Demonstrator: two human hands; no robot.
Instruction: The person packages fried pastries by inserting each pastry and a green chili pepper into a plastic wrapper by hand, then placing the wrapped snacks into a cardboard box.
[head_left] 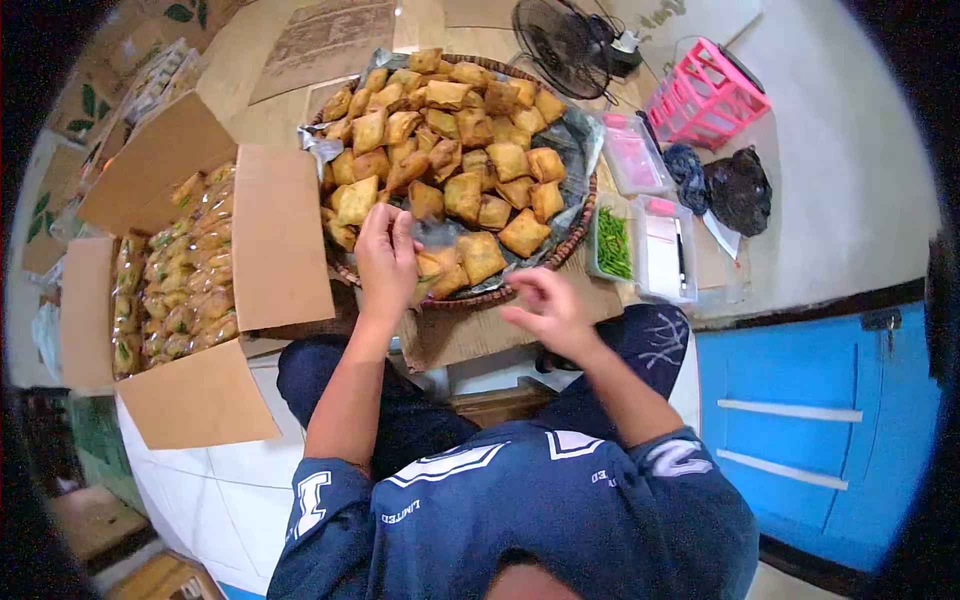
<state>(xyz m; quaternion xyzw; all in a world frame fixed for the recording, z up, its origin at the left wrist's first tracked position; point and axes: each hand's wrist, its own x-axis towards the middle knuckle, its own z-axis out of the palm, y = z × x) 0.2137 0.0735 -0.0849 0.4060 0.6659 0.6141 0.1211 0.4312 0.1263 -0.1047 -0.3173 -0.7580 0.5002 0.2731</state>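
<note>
Golden fried pastries (pixel 463 195) are heaped in a round woven tray (pixel 590 215) lined with dark sheeting. At the tray's near edge, my left hand (pixel 388 262) is closed, fingers pinched on what looks like a clear plastic bag (pixel 436 236). A pastry and a bit of green show by that bag, partly hidden by the hand. To the right, my right hand (pixel 550 312) is slightly blurred just past the tray's rim, thumb and fingers apart and nothing visible between them. Closest to it in the tray is a square pastry (pixel 481 256).
An open cardboard box (pixel 283 240) at left holds rows of bagged pastries (pixel 185 275). On the right are a tub of green chillies (pixel 613 245), a plastic container (pixel 663 255), a pink basket (pixel 708 98) and a black bag (pixel 738 190). A fan (pixel 565 48) stands behind.
</note>
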